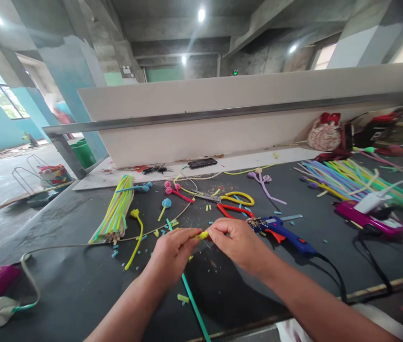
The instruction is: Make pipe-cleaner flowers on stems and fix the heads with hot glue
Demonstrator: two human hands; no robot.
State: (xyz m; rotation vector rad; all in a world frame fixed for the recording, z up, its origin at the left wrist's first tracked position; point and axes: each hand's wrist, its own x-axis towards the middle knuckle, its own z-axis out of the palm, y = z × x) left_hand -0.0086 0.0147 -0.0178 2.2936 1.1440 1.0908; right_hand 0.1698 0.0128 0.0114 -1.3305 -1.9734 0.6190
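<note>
Over the middle of the dark table, my left hand [175,251] and my right hand [238,241] meet fingertip to fingertip. Both pinch a short twisted yellow pipe cleaner [204,234], mostly covered by my fingers. A long green pipe cleaner [194,304] lies under my left hand and runs to the front edge. Just right of my right hand rests a blue glue gun [290,236] with an orange trigger. Scissors [228,197] with yellow and red handles lie beyond my hands. Left of them is a yellow stem with a knotted head [137,237].
A bundle of yellow and green pipe cleaners [117,209] stands left; more pastel ones [347,178] lie right. Finished pink [173,187], blue [166,204] and purple [261,179] pieces are spread behind. A phone [202,163] lies by the partition. Magenta power strips [368,218] and cables flank the work area.
</note>
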